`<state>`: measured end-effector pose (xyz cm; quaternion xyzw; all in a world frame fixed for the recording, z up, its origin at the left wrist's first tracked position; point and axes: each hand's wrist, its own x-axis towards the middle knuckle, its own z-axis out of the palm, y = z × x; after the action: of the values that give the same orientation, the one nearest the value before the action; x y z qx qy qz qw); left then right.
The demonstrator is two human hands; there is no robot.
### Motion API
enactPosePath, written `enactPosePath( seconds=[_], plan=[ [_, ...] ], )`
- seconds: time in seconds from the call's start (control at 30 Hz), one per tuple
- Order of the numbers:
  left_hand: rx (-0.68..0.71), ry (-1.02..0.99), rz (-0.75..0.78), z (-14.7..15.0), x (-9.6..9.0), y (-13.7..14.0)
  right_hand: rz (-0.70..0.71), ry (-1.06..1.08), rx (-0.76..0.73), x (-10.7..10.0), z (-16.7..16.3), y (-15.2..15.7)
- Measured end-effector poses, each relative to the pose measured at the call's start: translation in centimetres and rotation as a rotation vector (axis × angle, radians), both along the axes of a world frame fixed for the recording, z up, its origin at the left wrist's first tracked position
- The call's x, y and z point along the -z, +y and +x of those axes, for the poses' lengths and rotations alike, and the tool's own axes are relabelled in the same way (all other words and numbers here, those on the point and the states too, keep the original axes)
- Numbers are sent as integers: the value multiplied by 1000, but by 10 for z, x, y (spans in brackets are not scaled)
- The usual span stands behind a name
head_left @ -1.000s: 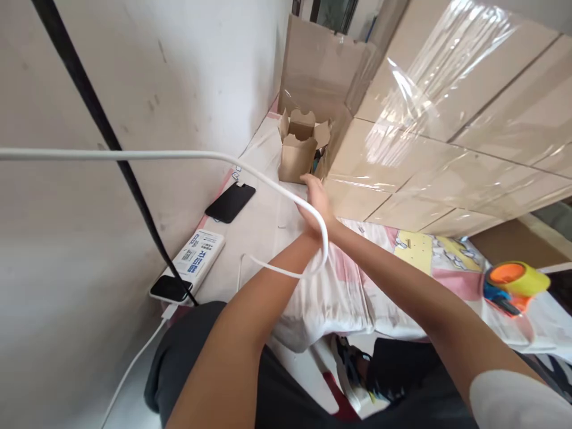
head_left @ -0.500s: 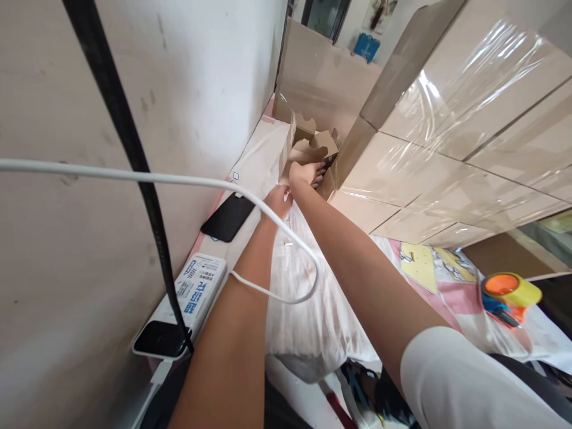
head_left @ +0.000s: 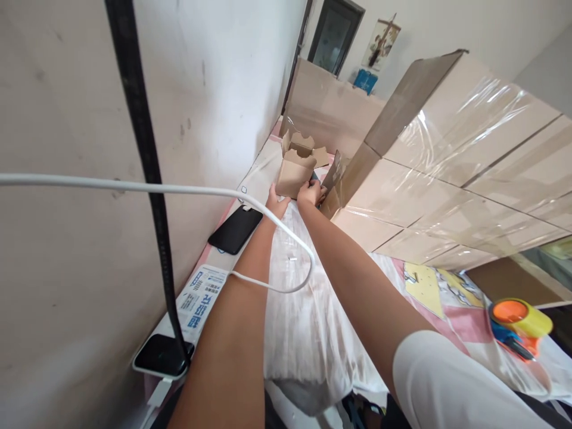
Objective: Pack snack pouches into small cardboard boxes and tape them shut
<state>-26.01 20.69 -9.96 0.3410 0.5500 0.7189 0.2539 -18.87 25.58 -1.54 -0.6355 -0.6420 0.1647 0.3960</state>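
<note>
Btwn L hand (head_left: 277, 204) & R hand (head_left: 311, 193): flaps-up cardbd box (head_left: 294, 179).

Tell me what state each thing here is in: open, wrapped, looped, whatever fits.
Small cardboard box: top flaps open
Left hand: at the box's lower left corner
Right hand: fingers curled, at the box's right side
White cable: looped
Cardboard stack: covered in clear plastic
White cloth: wrinkled
Black slab: lying flat
</note>
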Motion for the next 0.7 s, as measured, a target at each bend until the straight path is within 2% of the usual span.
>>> enactPosePath(
  seconds=[0.17,0.3,0.47,0.6,0.7],
  plan=[
    [-22,-55,-43,-2,-2,-2,-41,-36,-73,-2,5,14],
    [-22,-65,-47,-1,-3,-2,-35,-78,-160,0,5,14],
    [-11,-62,-69,-3,-1,-7,4,-111,-165,3,1,12],
    [3,-52,-78,-2,-4,-15,34,-146,-156,15,5,6],
    [8,-29,-76,3,-8,-21,62,-202,-204,30,13,0]
  ],
)
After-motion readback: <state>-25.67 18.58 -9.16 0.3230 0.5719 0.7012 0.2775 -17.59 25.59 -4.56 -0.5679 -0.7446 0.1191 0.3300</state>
